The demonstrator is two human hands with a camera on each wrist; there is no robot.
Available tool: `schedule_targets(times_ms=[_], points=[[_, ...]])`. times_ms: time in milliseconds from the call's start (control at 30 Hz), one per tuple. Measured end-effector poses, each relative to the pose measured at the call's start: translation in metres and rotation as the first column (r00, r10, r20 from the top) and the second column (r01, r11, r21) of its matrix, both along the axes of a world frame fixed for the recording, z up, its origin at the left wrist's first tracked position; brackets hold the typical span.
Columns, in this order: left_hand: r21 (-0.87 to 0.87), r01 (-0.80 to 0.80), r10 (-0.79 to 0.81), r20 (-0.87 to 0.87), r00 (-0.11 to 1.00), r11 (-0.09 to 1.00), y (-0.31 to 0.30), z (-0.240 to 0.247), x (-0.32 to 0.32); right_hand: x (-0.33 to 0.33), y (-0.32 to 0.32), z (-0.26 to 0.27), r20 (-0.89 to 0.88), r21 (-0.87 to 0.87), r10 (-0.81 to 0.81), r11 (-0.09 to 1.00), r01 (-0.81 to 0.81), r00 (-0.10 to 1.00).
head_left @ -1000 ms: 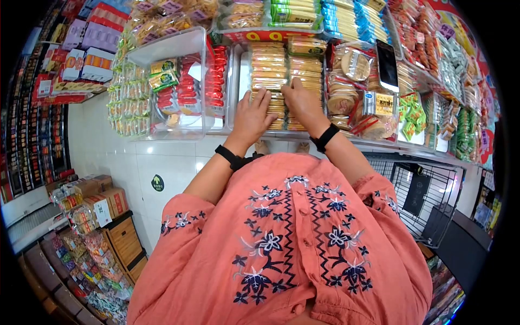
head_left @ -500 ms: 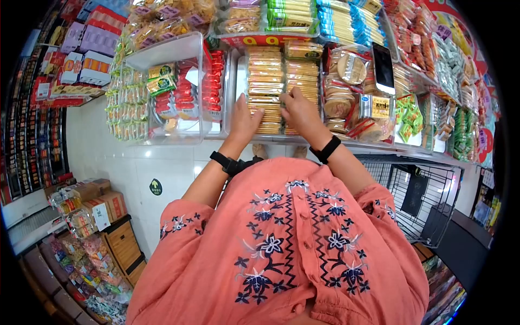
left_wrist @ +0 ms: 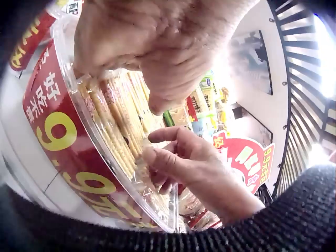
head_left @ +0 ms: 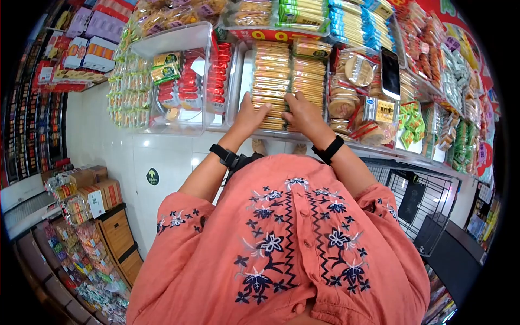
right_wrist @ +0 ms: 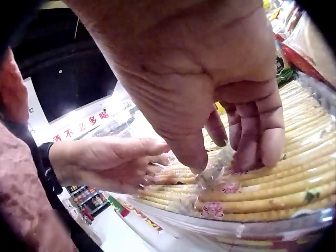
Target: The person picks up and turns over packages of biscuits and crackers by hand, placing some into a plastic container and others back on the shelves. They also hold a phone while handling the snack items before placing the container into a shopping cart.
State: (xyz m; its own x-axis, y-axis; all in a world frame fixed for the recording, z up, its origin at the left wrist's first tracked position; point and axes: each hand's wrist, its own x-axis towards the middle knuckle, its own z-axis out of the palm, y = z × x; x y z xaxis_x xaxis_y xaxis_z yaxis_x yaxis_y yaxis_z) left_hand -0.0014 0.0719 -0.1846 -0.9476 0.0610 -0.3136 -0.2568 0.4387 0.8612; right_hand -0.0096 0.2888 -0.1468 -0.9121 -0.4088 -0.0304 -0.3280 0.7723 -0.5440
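Note:
Two rows of thin biscuits in clear wrap, a left row (head_left: 271, 76) and a right row (head_left: 307, 76), lie in a clear plastic bin (head_left: 234, 103). My left hand (head_left: 249, 118) is at the front left of the left row, its fingers extended along the side and its thumb over the packets. Near the seam between the rows, my right hand (head_left: 310, 116) pinches the crinkled clear wrapper (right_wrist: 212, 170) of a biscuit packet between thumb and fingers. The right wrist view shows pink print on the packets. Both wrists wear black bands.
An open clear box (head_left: 203, 81) with red packets stands to the left. On the right are round biscuits (head_left: 344, 100) and a phone (head_left: 390, 73) lying on the goods. A red price strip (left_wrist: 68, 152) runs along the bin. A wire cart (head_left: 414, 195) stands behind right.
My left hand has drawn off the top of the packets to the row's left side. My right hand has come nearer the bin's front, its fingers now at the seam.

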Motion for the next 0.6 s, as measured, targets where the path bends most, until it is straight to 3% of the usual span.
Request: schedule_targets(times_ms=[100,300,400,467,533,600], points=[[-0.215,-0.043,0.021,-0.101,0.995,0.976,0.004,0.005,0.006,-0.009,0.003,0.001,0.004,0.008,0.029,1.000,-0.029,1.000],[-0.207,0.161,-0.227,-0.357,0.906,0.965,-0.008,0.140,0.029,-0.028,0.005,0.018,0.037,-0.215,-0.047,0.975,0.053,0.998],[-0.147,0.199,-0.227,-0.204,0.952,0.969,-0.037,0.219,0.020,-0.029,0.000,0.034,0.054,-0.293,-0.046,0.954,0.060,0.997],[-0.159,0.095,-0.134,-0.259,0.957,0.983,-0.076,0.233,0.000,-0.029,-0.005,0.038,0.039,-0.314,-0.042,0.948,0.052,0.998],[-0.288,-0.041,-0.049,-0.300,0.953,0.957,-0.122,0.235,-0.029,-0.028,-0.010,0.041,0.041,-0.320,-0.041,0.946,0.052,0.998],[-0.416,-0.091,-0.050,-0.316,0.948,0.905,-0.182,0.205,-0.064,-0.026,-0.014,0.046,0.056,-0.325,-0.047,0.944,0.063,0.997]])
